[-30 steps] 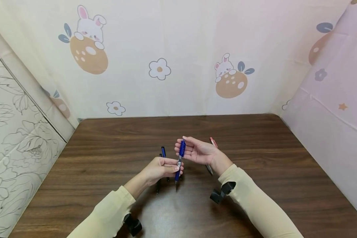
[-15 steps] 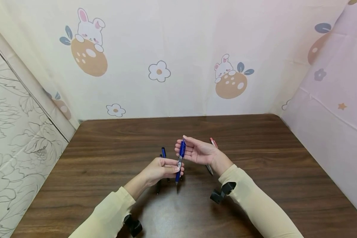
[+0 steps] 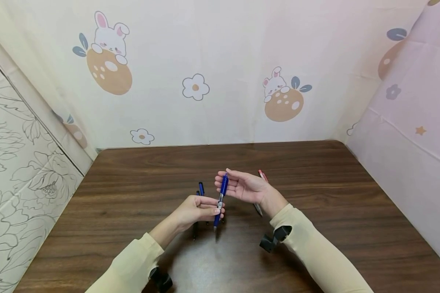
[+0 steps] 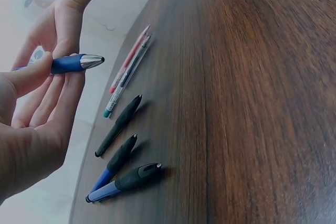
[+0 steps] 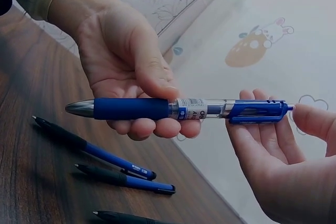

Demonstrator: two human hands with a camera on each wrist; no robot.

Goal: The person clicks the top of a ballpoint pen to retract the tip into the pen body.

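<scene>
A blue retractable ballpoint pen (image 5: 131,108), with a clear middle and a silver tip, is held above the table. My left hand (image 3: 188,213) pinches its barrel between thumb and fingers, the tip pointing down toward me in the head view. At the clip end, my right hand (image 3: 250,187) has its fingers extended behind the pen. Its thumb (image 5: 310,119) touches the push button at the end. Beneath the hands lie a black pen (image 4: 119,125) and two blue pens with black grips (image 4: 137,177) (image 5: 142,182).
A red pen (image 4: 129,59) and a clear pen with a teal end (image 4: 127,77) lie side by side, partly behind my right wrist in the head view. The brown wooden table (image 3: 308,175) meets a patterned cloth backdrop (image 3: 231,81) at its far edge.
The pen's tip has shifted slightly left and down in the head view, along with my left hand. My right hand keeps almost the same place, its thumb at the button end.
</scene>
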